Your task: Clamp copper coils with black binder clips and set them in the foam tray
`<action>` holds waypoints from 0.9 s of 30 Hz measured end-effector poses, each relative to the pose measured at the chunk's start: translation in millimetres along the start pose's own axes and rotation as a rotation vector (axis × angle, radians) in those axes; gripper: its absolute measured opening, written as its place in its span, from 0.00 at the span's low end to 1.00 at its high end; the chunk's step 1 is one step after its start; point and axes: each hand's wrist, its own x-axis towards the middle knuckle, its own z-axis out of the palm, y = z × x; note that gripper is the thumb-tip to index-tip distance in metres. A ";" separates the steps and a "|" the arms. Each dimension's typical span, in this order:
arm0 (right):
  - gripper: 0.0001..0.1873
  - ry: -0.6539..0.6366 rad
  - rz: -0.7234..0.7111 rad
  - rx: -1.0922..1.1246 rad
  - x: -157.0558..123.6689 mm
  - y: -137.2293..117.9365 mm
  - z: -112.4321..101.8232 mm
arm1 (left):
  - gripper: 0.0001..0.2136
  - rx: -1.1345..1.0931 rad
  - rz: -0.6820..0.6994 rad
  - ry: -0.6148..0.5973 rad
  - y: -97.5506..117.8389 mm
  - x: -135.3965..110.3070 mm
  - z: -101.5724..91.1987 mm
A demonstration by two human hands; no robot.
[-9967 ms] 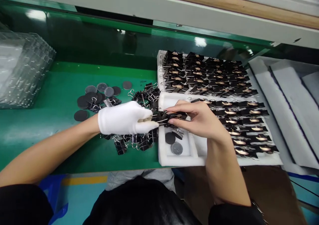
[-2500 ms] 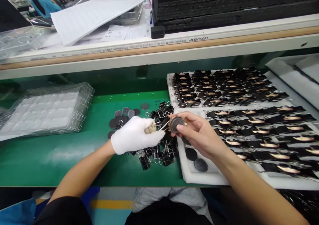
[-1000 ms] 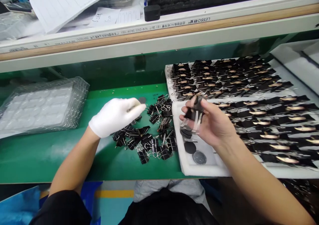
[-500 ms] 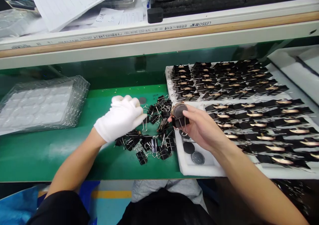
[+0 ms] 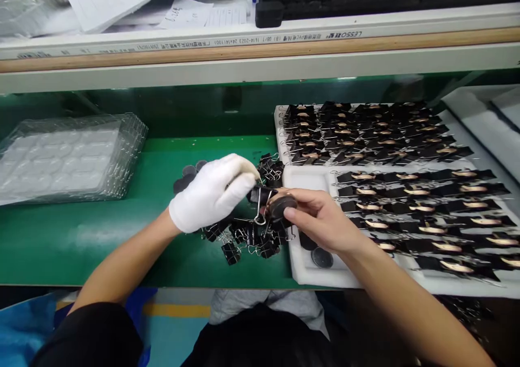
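Observation:
My left hand [image 5: 213,193], in a white glove, pinches a black binder clip [image 5: 260,198] by its wire handles. My bare right hand [image 5: 320,220] grips a dark round disc [image 5: 282,205] that meets the clip between the two hands. Both hands hover over a heap of loose black binder clips [image 5: 244,236] on the green mat. A few loose discs [image 5: 187,173] lie behind my left hand. Just right of the hands a white foam tray [image 5: 309,272] holds rows of clipped discs [image 5: 406,193] and two loose discs [image 5: 320,256].
A stack of clear plastic blister trays [image 5: 69,158] sits at the left. More white foam trays [image 5: 483,134] stand at the far right. A shelf rail [image 5: 260,58] runs above, with papers and black foam on top. The table's front edge is close to my body.
My left hand came back from the clip heap holding a clip and moved right to meet my right hand. My right hand lowered the disc towards the clip.

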 end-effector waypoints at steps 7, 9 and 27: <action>0.12 0.136 0.042 0.274 1.3 3.7 4.8 | 0.20 -0.082 -0.299 -0.170 17.4 1.2 10.9; 0.14 0.130 0.070 0.280 1.5 5.4 7.3 | 0.21 -0.097 -0.338 -0.112 24.2 2.1 17.2; 0.19 0.282 -0.047 0.238 7.8 16.5 28.6 | 0.13 -0.453 -0.412 0.152 29.5 -0.3 40.5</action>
